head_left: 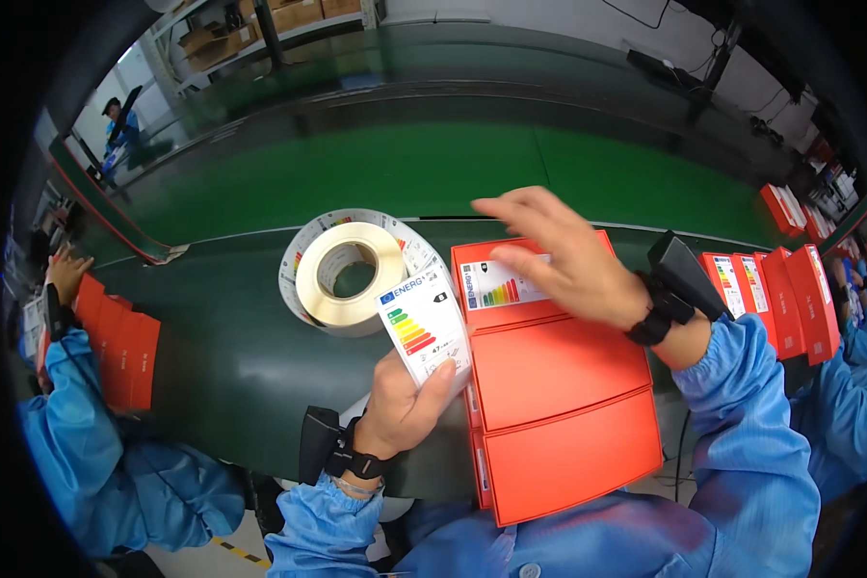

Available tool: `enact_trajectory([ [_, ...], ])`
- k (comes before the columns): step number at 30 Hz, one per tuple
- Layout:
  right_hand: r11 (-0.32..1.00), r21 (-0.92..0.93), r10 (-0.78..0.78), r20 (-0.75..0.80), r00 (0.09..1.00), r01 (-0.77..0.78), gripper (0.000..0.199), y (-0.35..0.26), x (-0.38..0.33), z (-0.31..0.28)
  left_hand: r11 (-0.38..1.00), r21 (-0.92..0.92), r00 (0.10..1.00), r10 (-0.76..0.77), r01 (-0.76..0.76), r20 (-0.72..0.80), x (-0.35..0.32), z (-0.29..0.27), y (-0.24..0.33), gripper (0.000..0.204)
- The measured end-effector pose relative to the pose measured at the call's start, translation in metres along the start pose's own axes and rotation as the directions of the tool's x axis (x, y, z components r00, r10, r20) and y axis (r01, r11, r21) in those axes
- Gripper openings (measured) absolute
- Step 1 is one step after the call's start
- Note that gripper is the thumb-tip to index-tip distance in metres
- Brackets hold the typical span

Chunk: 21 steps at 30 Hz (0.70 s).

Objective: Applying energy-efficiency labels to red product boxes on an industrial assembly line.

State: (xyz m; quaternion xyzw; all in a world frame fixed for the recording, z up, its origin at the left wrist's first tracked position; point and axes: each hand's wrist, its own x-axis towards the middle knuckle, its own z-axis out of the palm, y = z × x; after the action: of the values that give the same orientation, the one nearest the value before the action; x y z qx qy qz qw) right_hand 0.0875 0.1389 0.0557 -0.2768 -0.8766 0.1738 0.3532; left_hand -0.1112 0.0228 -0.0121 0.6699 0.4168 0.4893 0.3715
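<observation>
Pinched between the thumb and fingers of my left hand [402,405] is the end of a strip of energy labels [420,326], white with coloured bars. The strip leads back to a label roll [310,287] lying flat on the dark bench. My right hand [573,265], fingers stretched out, is over the farthest of three red boxes [564,371] set in a row before me. On that box sits another energy label [496,285], partly covered by my right fingers. Whether the right hand touches it, I cannot tell.
More red boxes [785,303], some labelled, stand at the right near a blue-sleeved person [853,385]. At the left, another person's hand [67,273] is near red boxes [125,356]. A green conveyor belt [405,159] runs beyond the bench. A black device [686,275] lies behind my right wrist.
</observation>
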Motion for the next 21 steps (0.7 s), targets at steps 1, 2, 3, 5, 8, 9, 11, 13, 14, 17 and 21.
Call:
enact_trajectory([
  [1,0.995,0.092,-0.033,0.018,0.999,0.032,0.040,-0.018,0.003,0.006,0.999,0.034,1.000,0.004,-0.003,-0.007,-0.004,-0.002,0.007,0.028],
  [2,0.983,0.177,-0.060,0.028,0.998,0.054,0.039,-0.031,0.003,0.008,0.998,0.062,1.000,0.011,-0.010,-0.003,-0.005,-0.001,0.014,0.027],
  [3,0.966,0.254,-0.061,0.087,0.994,0.037,0.036,-0.038,0.003,0.009,0.996,0.086,1.000,-0.024,0.024,-0.003,-0.009,-0.001,0.023,0.025],
  [5,0.914,0.406,-0.058,0.176,0.983,-0.018,0.030,-0.049,-0.001,0.014,0.980,0.193,0.999,0.052,-0.054,0.015,-0.015,-0.002,0.035,0.025],
  [8,0.905,0.424,-0.082,0.280,0.956,-0.046,0.025,-0.063,-0.011,0.009,0.941,0.311,0.991,0.121,-0.134,0.062,-0.027,-0.002,0.051,0.029],
  [9,0.893,0.451,-0.110,0.248,0.962,-0.014,0.021,-0.067,-0.016,0.010,0.991,0.132,0.995,-0.006,-0.007,0.104,-0.032,-0.003,0.056,0.034],
  [11,0.893,0.433,-0.232,0.202,0.952,0.126,0.020,-0.067,-0.021,0.014,0.874,-0.321,0.914,-0.269,0.364,0.305,-0.038,-0.007,0.067,0.050],
  [13,0.869,0.371,-0.394,0.121,0.911,0.326,0.019,-0.071,-0.025,0.014,0.523,-0.716,0.884,-0.333,0.462,0.327,-0.034,-0.004,0.080,0.053],
  [14,0.870,0.374,-0.390,0.124,0.912,0.321,0.019,-0.074,-0.027,0.014,0.027,-0.911,0.853,-0.364,0.411,0.374,-0.031,-0.001,0.085,0.057],
  [17,0.839,0.037,-0.544,0.084,0.835,0.543,0.026,-0.082,-0.031,0.008,0.154,-0.898,0.842,-0.442,0.412,0.310,-0.028,0.008,0.094,0.055],
  [21,0.714,-0.330,-0.667,-0.051,0.743,0.618,0.027,-0.092,-0.036,0.008,0.230,-0.896,0.846,-0.479,0.379,0.235,-0.027,0.012,0.106,0.052],
])
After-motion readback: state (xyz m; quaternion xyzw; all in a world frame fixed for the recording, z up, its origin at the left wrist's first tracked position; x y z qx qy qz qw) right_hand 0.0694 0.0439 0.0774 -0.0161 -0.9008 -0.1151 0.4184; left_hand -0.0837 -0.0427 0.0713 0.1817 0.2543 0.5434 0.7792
